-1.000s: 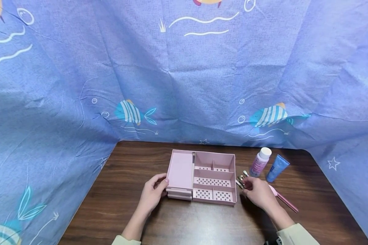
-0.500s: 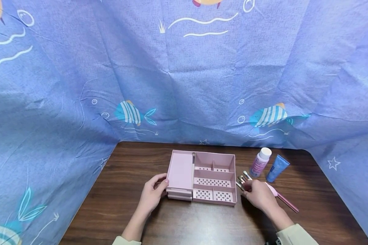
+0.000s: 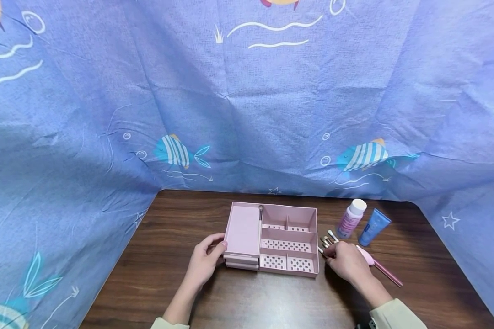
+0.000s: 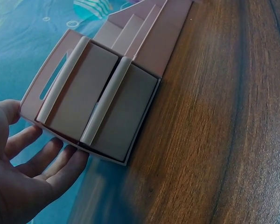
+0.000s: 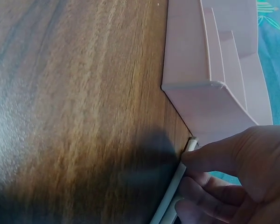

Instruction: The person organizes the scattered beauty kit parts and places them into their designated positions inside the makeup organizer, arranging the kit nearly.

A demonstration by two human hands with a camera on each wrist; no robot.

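A pink desk organizer stands on the table, with two small drawers in its front left part and open compartments on the right. One makeup brush lies in the slot beside its flat top. My left hand holds the organizer's left side, thumb at the upper edge and fingers along the side wall. To the right, my right hand pinches a pale-handled makeup brush between thumb and fingers, close to the organizer's right wall. Several brush heads stick out past the fingers; their handles are partly hidden.
Behind the right hand stand a pink bottle with a white cap and a blue tube. A pink-handled brush-like item lies to its right, partly covered. Blue fish-print cloth hangs around the wooden table.
My right hand has shifted slightly toward the front of the table and closed in on the brushes. The left hand and the organizer stay where they were.
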